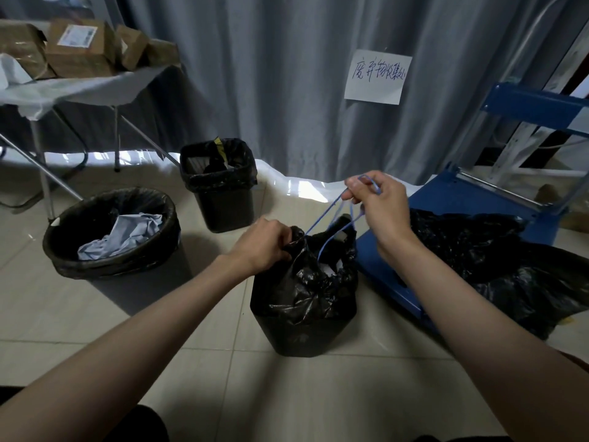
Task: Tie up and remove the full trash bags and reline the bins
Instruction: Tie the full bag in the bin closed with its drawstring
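- Both hands are seen from above: the left hand [266, 242] is curled round the gathered rim of a black trash bag [302, 288], and the right hand [379, 202] pinches a blue drawstring [322, 218] raised above and to the right of the bag's mouth.
- Taut strands of the drawstring are stretched from the right grip down to the bag's rim, just beside the left grip.
- The bag is seated in a small black bin [299, 336] on the tiled floor [287, 393], directly below both hands.
- Two further lined bins are placed well to the left: a round bin [111, 250] holding crumpled paper, and a square bin [220, 186] behind it.
- Loose black bags [497, 260] are spread over a blue cart [446, 199] at right.
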A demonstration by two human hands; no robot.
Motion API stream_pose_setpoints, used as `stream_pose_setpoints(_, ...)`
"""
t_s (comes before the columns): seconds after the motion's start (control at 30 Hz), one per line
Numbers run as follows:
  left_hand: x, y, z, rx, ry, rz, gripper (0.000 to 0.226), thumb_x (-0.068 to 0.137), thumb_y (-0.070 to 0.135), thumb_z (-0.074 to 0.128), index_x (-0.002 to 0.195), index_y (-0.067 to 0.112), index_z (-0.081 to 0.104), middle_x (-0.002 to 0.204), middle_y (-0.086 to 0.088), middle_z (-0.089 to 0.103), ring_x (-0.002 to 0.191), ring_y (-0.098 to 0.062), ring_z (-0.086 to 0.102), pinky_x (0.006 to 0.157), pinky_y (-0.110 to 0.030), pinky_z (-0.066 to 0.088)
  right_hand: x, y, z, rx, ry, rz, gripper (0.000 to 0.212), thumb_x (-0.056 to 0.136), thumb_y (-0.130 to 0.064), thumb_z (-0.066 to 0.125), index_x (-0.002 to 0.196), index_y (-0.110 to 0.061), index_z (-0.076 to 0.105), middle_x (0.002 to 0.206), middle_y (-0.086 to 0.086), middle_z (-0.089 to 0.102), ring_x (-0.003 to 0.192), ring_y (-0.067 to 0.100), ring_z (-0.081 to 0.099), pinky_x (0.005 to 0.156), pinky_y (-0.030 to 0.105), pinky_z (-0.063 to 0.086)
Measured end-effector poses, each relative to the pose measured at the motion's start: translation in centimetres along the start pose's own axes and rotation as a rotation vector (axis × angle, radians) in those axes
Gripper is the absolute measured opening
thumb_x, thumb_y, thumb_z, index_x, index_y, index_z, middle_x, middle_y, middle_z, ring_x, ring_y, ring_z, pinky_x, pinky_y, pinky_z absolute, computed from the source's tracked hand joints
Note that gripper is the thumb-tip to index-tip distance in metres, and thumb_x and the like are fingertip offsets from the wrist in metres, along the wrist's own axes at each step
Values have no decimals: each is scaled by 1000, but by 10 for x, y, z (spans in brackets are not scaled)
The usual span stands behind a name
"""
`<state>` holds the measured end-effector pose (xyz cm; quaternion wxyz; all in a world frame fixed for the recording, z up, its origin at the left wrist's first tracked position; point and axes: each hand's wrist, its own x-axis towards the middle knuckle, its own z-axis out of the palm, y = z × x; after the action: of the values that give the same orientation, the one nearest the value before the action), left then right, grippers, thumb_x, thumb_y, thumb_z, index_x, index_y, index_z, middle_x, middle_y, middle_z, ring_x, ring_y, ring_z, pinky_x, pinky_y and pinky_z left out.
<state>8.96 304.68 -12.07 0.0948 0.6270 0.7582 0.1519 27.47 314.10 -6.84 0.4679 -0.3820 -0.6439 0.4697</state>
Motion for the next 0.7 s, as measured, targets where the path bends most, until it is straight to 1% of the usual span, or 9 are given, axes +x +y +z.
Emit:
stream_pose_setpoints(0.17,3,-7,-9,-15,-164,6,28,69,18,85,67,25,58,70,5,62,65,-10,56,64,-23,39,-8,-2,5,30,-98,59,12,91,-18,66,90,-7,70,75,1,74,66,1,55,70,24,42)
stream_pose_setpoints(0.23,7,-6,-21,-182,-94,38,25,71,7,80,81,25,66,69,11,62,58,-1,54,66,-21,41,-12,-5,10,56,-139,62,16,91,-17,66,93,-2,70,77,4,74,67,2,56,67,24,42)
stream_pose_setpoints(0.27,9,-4,-27,-287,-26,51,25,72,6,79,87,23,67,71,10,62,57,-3,53,65,-22,42,-13,-8,11,70,-152,63,16,90,-17,66,92,-2,70,78,5,74,67,4,56,66,25,42)
stream_pose_setpoints(0.33,9,6,-38,-439,59,89,25,74,18,82,95,24,70,74,9,60,58,-8,52,62,-23,44,-14,-14,13,87,-174,59,15,90,-18,67,92,-4,70,81,6,75,70,8,55,64,25,42)
stream_pose_setpoints(0.4,7,20,-43,-489,14,122,34,70,37,86,100,28,71,74,9,59,58,-4,52,60,-18,43,-15,-20,15,104,-206,43,15,91,-19,66,94,-4,69,83,5,75,74,9,56,62,24,43)
stream_pose_setpoints(0.47,3,33,-37,-417,-33,115,35,67,45,86,95,28,73,68,11,60,56,2,51,58,-14,41,-15,-24,18,134,-228,21,14,92,-19,65,95,-7,70,85,5,76,77,10,58,65,25,44)
stream_pose_setpoints(0.53,0,40,-24,-350,-3,96,20,72,38,84,78,21,75,64,8,66,57,-1,54,61,-19,44,-15,-26,17,139,-244,13,15,93,-21,62,98,-10,70,88,5,76,81,10,60,70,27,45)
stream_pose_setpoints(0.6,-1,42,-14,-350,37,58,22,78,27,80,63,15,69,64,4,70,57,-6,57,63,-25,47,-14,-24,14,126,-262,34,21,95,-29,61,107,-15,69,93,2,76,85,8,61,74,27,47)
stream_pose_setpoints(0.7,-2,39,-13,-435,26,-35,22,84,21,75,71,5,69,55,7,64,46,-1,53,55,-17,45,-12,-11,6,21,-213,136,41,87,-49,67,119,-24,59,100,-4,72,92,6,63,82,27,49)
